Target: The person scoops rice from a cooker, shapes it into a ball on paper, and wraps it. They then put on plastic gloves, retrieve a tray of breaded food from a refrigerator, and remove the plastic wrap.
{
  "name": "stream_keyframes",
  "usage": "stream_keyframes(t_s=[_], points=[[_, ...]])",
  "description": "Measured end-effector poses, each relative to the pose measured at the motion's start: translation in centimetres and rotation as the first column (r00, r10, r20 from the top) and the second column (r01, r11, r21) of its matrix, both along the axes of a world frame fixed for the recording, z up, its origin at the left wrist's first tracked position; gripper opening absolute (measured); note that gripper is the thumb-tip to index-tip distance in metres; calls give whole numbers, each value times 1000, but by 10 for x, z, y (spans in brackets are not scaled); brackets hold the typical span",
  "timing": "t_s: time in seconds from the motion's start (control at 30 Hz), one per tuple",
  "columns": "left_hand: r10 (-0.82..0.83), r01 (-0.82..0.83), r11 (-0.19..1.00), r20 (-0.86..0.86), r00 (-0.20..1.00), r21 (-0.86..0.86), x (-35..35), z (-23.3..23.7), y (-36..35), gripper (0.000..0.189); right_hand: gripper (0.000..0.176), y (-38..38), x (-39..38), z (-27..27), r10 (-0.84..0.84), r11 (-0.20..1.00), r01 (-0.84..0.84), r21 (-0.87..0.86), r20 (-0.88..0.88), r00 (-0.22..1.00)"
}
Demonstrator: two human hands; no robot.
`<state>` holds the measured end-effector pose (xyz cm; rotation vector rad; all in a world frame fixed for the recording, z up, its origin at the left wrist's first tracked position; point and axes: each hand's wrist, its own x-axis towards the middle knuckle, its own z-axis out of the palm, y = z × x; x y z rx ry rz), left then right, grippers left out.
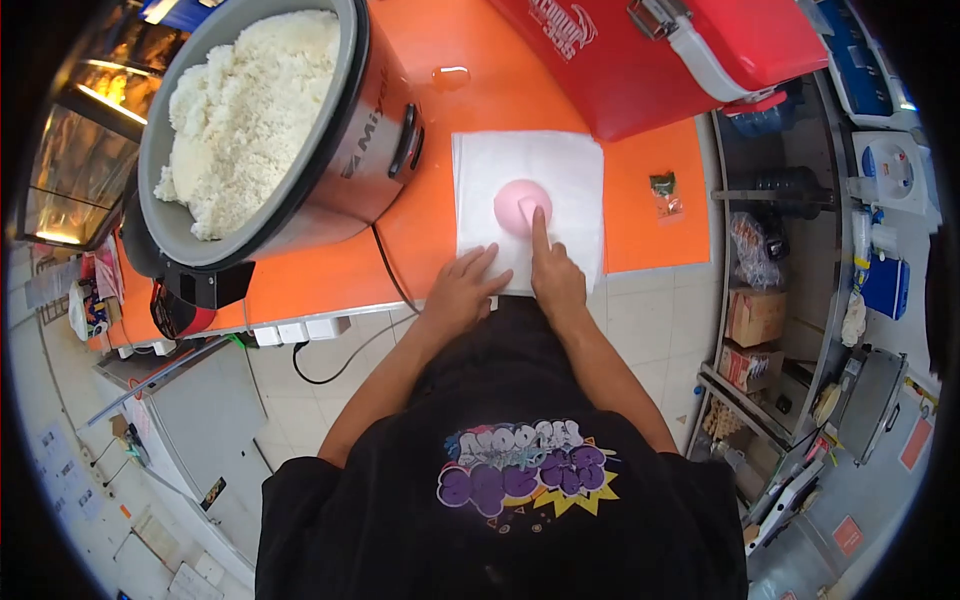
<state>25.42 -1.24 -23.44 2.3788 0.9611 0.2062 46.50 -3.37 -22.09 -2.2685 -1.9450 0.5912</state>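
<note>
A pink, round, dome-like piece [508, 207] with a paler tab on top lies on a stack of white paper sheets [487, 160]. My right hand [557, 275] reaches onto it from the near side. Its index finger is stretched out, with the tip at the tab, while the other fingers curl back over the paper. Nothing shows gripped in that hand, though its thumb is hidden. To the left, my left hand [465, 288] rests on the near left corner of the sheets, fingers spread and holding nothing.
A large Miyako rice cooker [365, 150] full of white rice [255, 115] stands left on the orange table [650, 235]. Behind the paper is a red cooler box [640, 60]. A small plastic packet [665, 195] lies at right, beside a metal shelf [775, 195]. A cable [390, 265] hangs over the edge.
</note>
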Motion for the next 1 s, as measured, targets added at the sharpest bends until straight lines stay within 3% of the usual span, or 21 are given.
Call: stream_keyframes(t_s=[0.47,0.53,0.57,0.6,0.63,0.67,0.73,0.8,0.87,0.9,0.93,1.0], points=[[-22,18,998,-55,998,-64,0,3,1,71,79,1,5,-4,-54,999,54,-2,8,999],[-40,37,999,-77,996,-36,1,2,16,69,75,4,10,-4,-20,998,29,55,-149,989],[-50,48,989,-11,999,-141,1,0,26,65,75,3,13,-5,-17,997,28,66,-152,988],[-58,70,965,51,997,-252,-3,0,26,62,73,-2,13,-1,-45,994,70,84,-269,962],[9,5,969,55,998,-249,0,29,32,48,72,-1,14,3,-68,988,116,106,-380,923],[-1,13,973,54,999,-230,1,63,46,48,72,1,16,9,-68,984,124,125,-382,922],[213,-70,817,188,959,-572,-3,137,70,33,67,-5,20,20,-41,915,223,337,-471,881],[256,-65,911,435,863,-407,-21,196,79,24,64,-6,36,22,-135,893,333,303,-524,841],[290,-134,955,740,607,-265,-38,248,82,21,62,-6,53,17,-220,867,427,258,-572,791],[235,-232,964,826,513,-130,-55,263,85,25,60,-3,61,9,-313,850,494,183,-578,754],[58,-148,989,892,448,11,-66,292,92,32,60,1,67,6,-402,824,555,110,-577,711],[-142,-42,986,936,321,164,-92,339,87,43,59,5,71,3,-400,859,505,85,-504,766]])
